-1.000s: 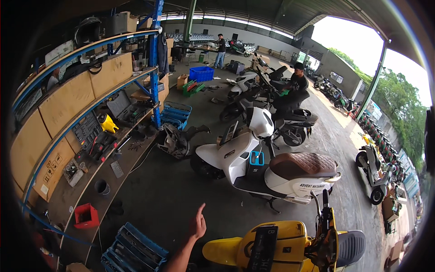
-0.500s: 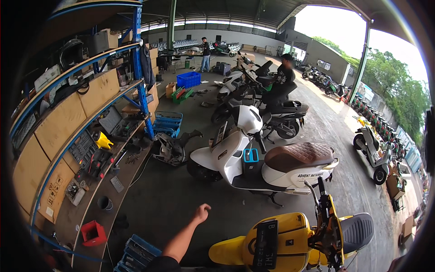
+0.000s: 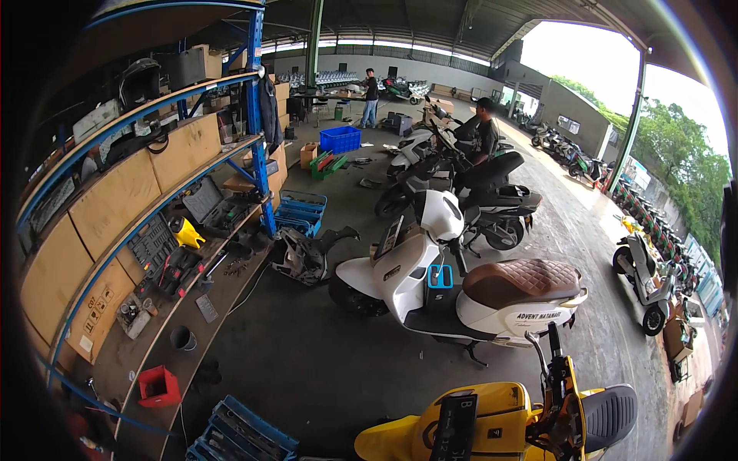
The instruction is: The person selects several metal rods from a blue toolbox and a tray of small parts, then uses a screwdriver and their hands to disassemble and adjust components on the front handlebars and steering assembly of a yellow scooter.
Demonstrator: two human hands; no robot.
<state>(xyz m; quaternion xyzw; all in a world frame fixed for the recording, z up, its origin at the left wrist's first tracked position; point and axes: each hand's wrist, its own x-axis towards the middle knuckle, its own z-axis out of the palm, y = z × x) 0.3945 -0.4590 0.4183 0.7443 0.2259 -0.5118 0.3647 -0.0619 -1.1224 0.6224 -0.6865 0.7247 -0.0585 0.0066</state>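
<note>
Neither of my hands is in view. At the bottom, a yellow scooter (image 3: 473,426) with a dark seat stands closest to me, handlebar at its right. A white scooter (image 3: 500,319) with brown quilted seat and blue-rimmed item in its footwell stands just beyond. To the lower left lies an open blue toolbox (image 3: 240,434); a red bin (image 3: 158,386) and black bucket (image 3: 183,338) sit on the shelf.
Blue racking (image 3: 260,184) with boxes and tool cases lines the left. Farther back are a blue crate (image 3: 340,140), dark scooters (image 3: 500,211), a person (image 3: 484,134) beside them and another person (image 3: 370,100). Rows of scooters line the right (image 3: 646,288).
My left arm, earlier reaching up from the lower edge, has dropped out of view. The view has shifted slightly, and the person among the scooters has changed posture.
</note>
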